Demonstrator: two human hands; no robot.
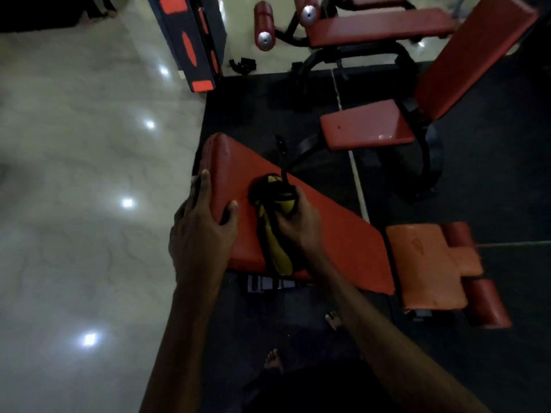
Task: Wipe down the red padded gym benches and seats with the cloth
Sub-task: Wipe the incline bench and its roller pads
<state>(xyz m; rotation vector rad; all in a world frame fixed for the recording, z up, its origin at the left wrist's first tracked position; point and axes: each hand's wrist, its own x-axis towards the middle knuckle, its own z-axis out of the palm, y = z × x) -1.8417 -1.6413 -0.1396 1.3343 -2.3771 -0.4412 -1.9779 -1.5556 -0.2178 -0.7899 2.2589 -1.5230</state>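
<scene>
right hand [293, 222] fingers grip the yellow-black cloth [275, 231] on the near bench [343, 234]; left hand [199, 231] fingers clamp its edge. likely early: the seat [368, 125] beyond looks unwiped.

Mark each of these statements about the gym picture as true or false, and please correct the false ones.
1. The right hand grips a yellow and black cloth. True.
2. The cloth lies on the white floor. False: it is on the red bench pad.
3. The left hand holds the edge of the bench pad near its end. True.
4. The left hand holds a spray bottle. False: it holds only the pad's edge, and no bottle is seen.
5. An inclined bench with a red seat stands behind the near bench. True.
6. The person wears shoes. False: a bare foot shows on the dark mat.
</scene>
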